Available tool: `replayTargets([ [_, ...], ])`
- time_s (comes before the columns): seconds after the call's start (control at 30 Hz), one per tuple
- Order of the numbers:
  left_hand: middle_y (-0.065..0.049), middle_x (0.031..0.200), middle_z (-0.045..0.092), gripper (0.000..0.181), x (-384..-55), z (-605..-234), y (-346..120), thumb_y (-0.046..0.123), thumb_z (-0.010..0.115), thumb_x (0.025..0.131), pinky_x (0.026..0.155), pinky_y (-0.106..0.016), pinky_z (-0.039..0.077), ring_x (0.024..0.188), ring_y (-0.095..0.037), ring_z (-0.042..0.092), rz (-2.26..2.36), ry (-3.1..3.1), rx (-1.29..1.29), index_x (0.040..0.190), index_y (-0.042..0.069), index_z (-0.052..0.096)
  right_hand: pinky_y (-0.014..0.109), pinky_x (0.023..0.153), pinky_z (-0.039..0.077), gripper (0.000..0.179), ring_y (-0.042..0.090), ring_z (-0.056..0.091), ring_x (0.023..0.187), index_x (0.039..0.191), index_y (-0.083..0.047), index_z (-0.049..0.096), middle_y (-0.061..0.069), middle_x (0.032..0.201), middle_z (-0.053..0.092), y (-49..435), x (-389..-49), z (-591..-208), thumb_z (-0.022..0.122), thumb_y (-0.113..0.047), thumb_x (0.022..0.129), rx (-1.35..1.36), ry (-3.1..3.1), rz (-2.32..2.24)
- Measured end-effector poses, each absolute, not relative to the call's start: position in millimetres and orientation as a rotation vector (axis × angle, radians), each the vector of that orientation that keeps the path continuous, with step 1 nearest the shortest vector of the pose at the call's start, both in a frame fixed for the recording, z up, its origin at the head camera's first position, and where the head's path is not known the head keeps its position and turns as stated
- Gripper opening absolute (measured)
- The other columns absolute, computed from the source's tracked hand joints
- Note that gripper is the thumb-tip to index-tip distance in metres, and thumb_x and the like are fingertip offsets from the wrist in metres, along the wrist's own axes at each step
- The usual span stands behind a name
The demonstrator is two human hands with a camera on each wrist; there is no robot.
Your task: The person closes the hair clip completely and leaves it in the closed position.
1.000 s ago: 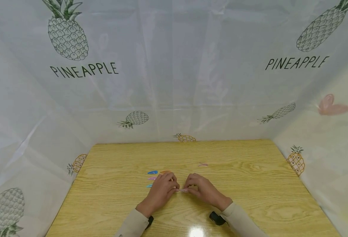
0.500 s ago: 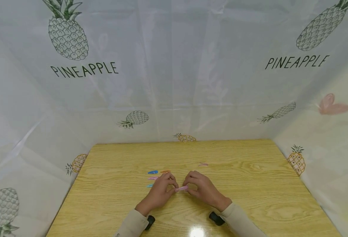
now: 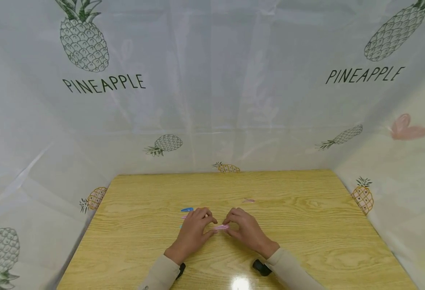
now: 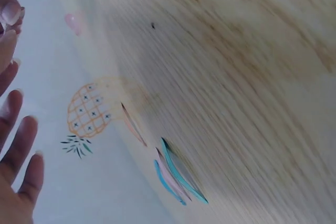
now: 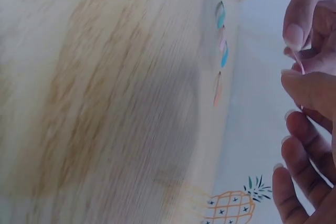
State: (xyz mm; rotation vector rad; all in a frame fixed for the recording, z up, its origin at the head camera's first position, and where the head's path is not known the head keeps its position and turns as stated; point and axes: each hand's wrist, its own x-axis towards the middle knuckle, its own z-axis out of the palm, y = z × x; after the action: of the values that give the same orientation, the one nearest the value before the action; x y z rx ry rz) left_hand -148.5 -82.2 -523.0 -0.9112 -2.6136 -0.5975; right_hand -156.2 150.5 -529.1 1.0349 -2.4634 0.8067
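Note:
A pink snap hair clip [image 3: 221, 227] is held crosswise between my two hands, low over the table. My right hand [image 3: 246, 229] pinches its right end between thumb and fingers. At the left end, the thumb and fingertips of my left hand [image 3: 194, 231] close in around it. The right wrist view shows the clip edge-on as a thin pink strip [image 5: 298, 61] between the two thumbs. Beyond my left hand lie a blue hair clip [image 3: 187, 209], a pink one [image 4: 173, 174], a teal one [image 4: 184, 174] and an orange one [image 4: 134, 124], partly hidden in the head view.
Another small pink hair clip [image 3: 248, 200] lies farther back, right of center, on the wooden table [image 3: 288, 189]. White pineapple-print sheeting [image 3: 212, 100] hangs behind the table and along both sides.
The pink hair clip has been turned from edge-on so its flat face shows. My left thumb and index finger have spread a little farther apart.

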Motion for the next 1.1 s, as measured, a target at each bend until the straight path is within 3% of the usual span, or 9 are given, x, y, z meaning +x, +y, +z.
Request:
replayTargets([
  [0.1, 0.007, 0.105, 0.06, 0.017, -150, -525, -84, 0.024, 0.091, 0.084, 0.087, -0.038, 0.051, 0.097, -0.014, 0.059, -0.556, -2.557, -0.917, 0.095, 0.021, 0.079, 0.028, 0.08, 0.059, 0.023, 0.012, 0.065, 0.091, 0.094, -0.015, 0.075, -0.005, 0.097, 0.067, 147, -157, -529, 0.093, -0.006, 0.081, 1.005, -2.484, 0.85],
  [0.23, 0.008, 0.102, 0.06, 0.018, -152, -528, -88, 0.021, 0.094, 0.079, 0.081, -0.033, 0.048, 0.091, -0.012, 0.057, -0.512, -2.491, -0.914, 0.088, 0.022, 0.079, 0.028, 0.08, 0.058, 0.024, 0.012, 0.065, 0.091, 0.094, -0.014, 0.075, -0.005, 0.097, 0.068, 142, -157, -530, 0.092, -0.003, 0.081, 0.982, -2.497, 0.905],
  [0.5, 0.006, 0.103, 0.062, 0.014, -156, -531, -98, 0.021, 0.092, 0.081, 0.083, -0.035, 0.051, 0.091, -0.014, 0.059, -0.462, -2.51, -0.875, 0.086, 0.022, 0.079, 0.033, 0.081, 0.059, 0.015, 0.019, 0.067, 0.091, 0.098, -0.013, 0.077, -0.003, 0.097, 0.067, 130, -161, -531, 0.088, -0.01, 0.088, 0.968, -2.555, 0.961],
  [1.1, 0.003, 0.101, 0.063, 0.012, -173, -537, -122, 0.018, 0.091, 0.084, 0.083, -0.04, 0.05, 0.089, -0.017, 0.058, -0.504, -2.667, -0.765, 0.088, 0.019, 0.08, 0.029, 0.077, 0.057, 0.008, 0.015, 0.064, 0.087, 0.096, -0.014, 0.079, -0.001, 0.094, 0.067, 94, -184, -540, 0.084, -0.009, 0.092, 0.862, -2.719, 0.941],
])
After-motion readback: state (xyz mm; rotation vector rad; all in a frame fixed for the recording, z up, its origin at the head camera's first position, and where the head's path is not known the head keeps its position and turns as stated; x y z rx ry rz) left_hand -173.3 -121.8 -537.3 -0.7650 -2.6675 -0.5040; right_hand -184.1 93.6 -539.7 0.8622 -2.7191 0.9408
